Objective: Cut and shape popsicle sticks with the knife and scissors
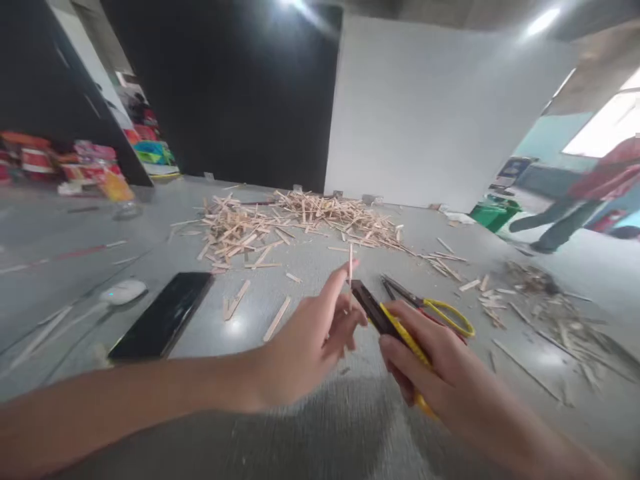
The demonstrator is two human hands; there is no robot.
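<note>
Grey surface (325,440) ran back to a black panel (250,100) and a white panel (415,113). One thin stick (351,263) stood roughly upright at one o'clock from the left hand (310,340), pinched in its fingers. Ten o'clock from the right hand (435,367), which clasped a yellow cutter (385,320), its tip came close to the stick; contact was unclear. Scissors (450,315) lay at the right hand's one o'clock; from the left, a stick pile (325,212) at twelve, a phone (163,317) at nine.
</note>
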